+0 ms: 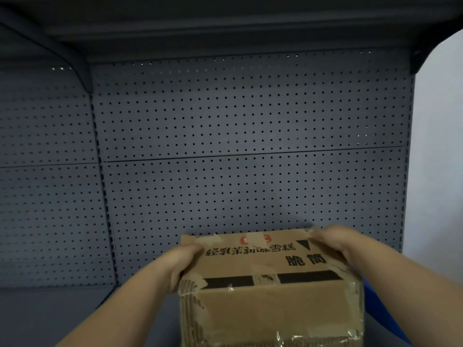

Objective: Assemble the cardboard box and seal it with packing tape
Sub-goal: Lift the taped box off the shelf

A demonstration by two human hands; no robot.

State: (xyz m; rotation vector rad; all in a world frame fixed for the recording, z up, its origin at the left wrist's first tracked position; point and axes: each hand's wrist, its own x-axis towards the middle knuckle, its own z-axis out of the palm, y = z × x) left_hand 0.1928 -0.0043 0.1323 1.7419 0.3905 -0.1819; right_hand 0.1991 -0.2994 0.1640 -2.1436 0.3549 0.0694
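Gripping the box (270,284) from both ends, left hand (180,264) and right hand (328,240) clamp its top edges; its length spans between them, flaps seemingly folded shut.

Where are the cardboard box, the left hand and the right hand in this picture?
cardboard box (270,306): head view, on its plain front face.
left hand (180,261): head view, on the back of the hand.
right hand (330,237): head view, on the back of the hand.
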